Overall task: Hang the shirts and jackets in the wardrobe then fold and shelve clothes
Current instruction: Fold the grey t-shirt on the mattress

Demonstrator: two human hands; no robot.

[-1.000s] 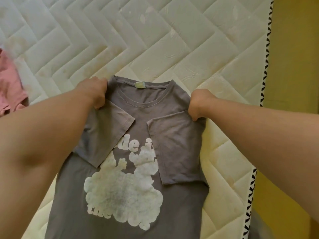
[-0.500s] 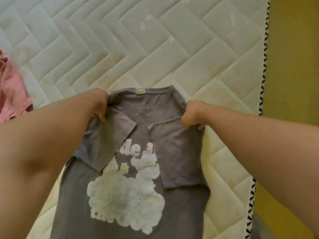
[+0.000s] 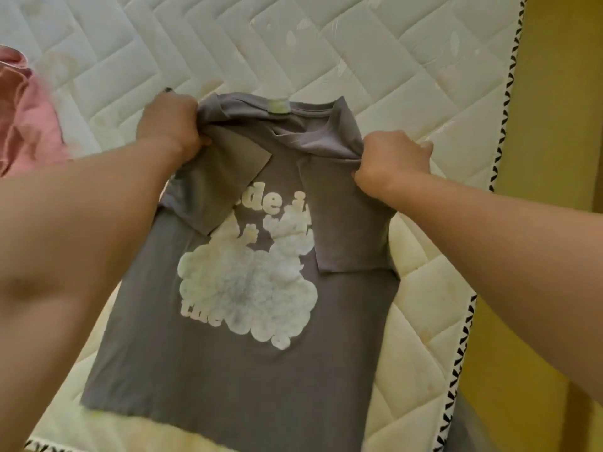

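Grey printed T-shirt (image 3: 248, 370) face-up on mattress (image 3: 375, 76), sleeves folded inward, shoulders bunched, raised.

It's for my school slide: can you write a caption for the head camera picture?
Left hand and right hand grip the shoulders of a grey T-shirt, sleeves folded in, on a quilted mattress.

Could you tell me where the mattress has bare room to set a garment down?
Free: mattress beyond the grey T-shirt, between pink garment and patterned edge. Crowded: the middle, where left hand and right hand grip its shoulders.
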